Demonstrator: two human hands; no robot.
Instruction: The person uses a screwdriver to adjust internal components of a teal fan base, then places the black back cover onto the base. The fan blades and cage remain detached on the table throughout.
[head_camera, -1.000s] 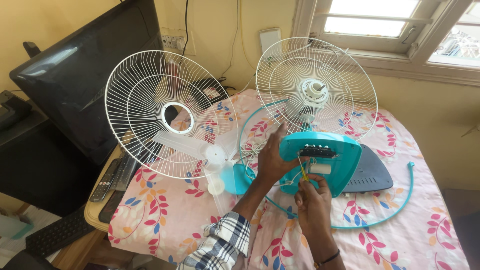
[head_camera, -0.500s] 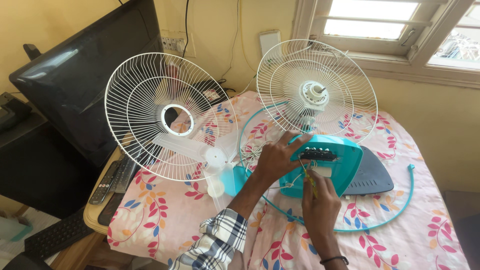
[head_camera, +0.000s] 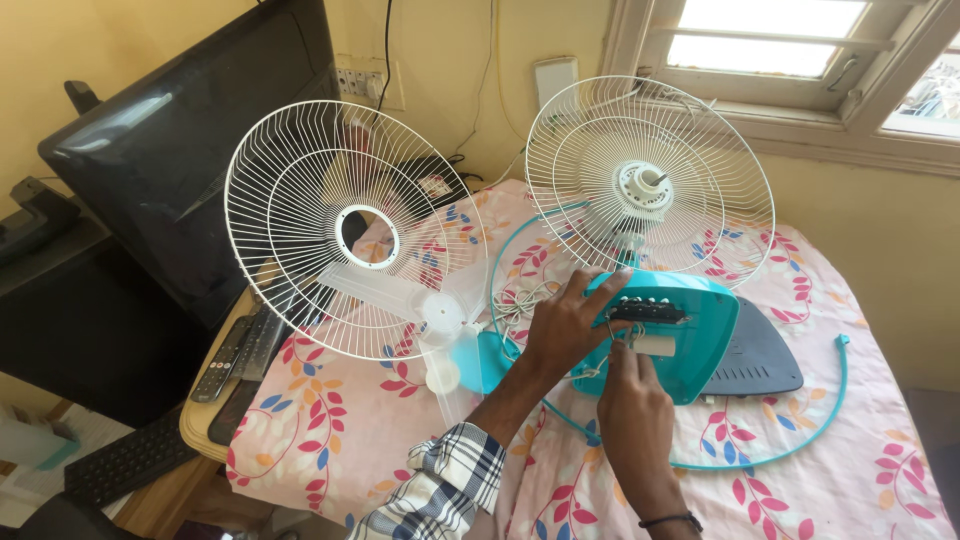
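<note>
Teal fan base (head_camera: 690, 335) lying tipped on the flowered tablecloth (head_camera: 340, 430), open underside up, with a dark switch block and a white component showing inside. Left hand (head_camera: 565, 320) spread flat over the near left edge of that base, fingers splayed and pressing rather than closing on anything. Right hand (head_camera: 630, 400) just below the base's opening, fingertips bunched at the white component and the thin wires there; seemingly pinching something small, though exactly what cannot be made out. Judging by this, well into the dismantling, with work on the wiring inside the base in hand and not finished. Already stripped down: rear wire guard (head_camera: 650, 180) standing behind the base with the bare motor hub and shaft at its centre, no blade on it. Front wire guard (head_camera: 345, 225) off and propped upright well to the left of the base. Translucent white blade (head_camera: 435, 320) loose, lying between that guard and the base, beside a coil of white cord. Teal guard rim ring (head_camera: 815, 425) unclipped, curving around the right and near side of the base. Dark grey cover (head_camera: 755, 360) just to the right of the base. Further left of the base, at the table edge, remote controls (head_camera: 235, 350), and beyond them a dark television screen (head_camera: 190, 150).
</note>
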